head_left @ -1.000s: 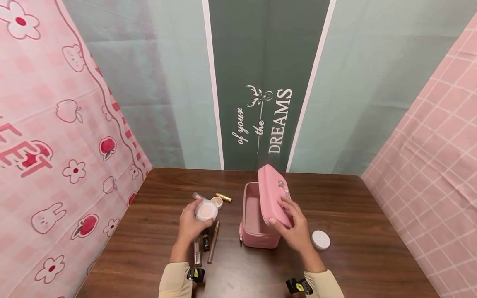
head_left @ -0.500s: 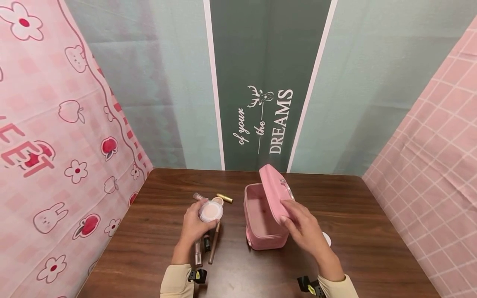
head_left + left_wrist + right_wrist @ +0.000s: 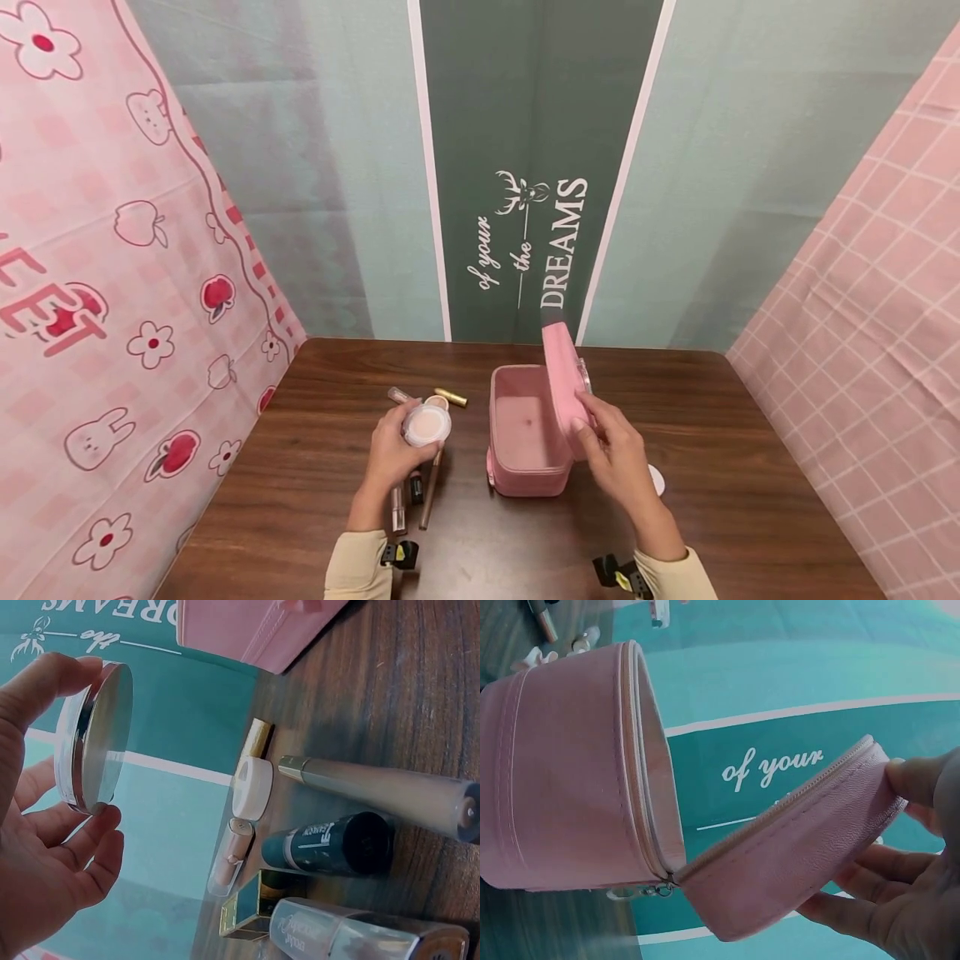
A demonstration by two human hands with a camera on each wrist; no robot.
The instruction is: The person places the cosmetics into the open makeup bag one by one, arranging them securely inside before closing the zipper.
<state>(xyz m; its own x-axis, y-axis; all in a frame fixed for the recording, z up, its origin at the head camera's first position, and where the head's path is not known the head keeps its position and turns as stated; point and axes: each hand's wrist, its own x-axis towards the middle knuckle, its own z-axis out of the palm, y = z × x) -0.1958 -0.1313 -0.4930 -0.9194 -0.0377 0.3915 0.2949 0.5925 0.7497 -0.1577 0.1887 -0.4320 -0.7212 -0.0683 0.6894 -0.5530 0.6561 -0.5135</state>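
My left hand (image 3: 392, 450) pinches a round compact (image 3: 427, 426) by its edge, above the cosmetics on the left; the left wrist view shows the compact (image 3: 101, 739) between thumb and fingertips. A pink cosmetic case (image 3: 528, 483) stands upright on the table with its top unzipped. My right hand (image 3: 617, 446) grips the front edge of its lid (image 3: 561, 367), which is swung up to the right. In the right wrist view the thumb and fingers hold the lid (image 3: 787, 855) apart from the case body (image 3: 562, 765). No items show inside the case.
Near the left hand lie a gold tube (image 3: 451, 397), a small round jar (image 3: 253, 787), a dark tube (image 3: 416, 487), a clear tube (image 3: 398, 510) and a slim brown tube (image 3: 431, 492). A white round lid (image 3: 657, 480) sits partly behind the right forearm on the table (image 3: 750, 500).
The right hand has moved right and swung the case lid further open, showing more of the inside. The left hand and compact have shifted slightly right.
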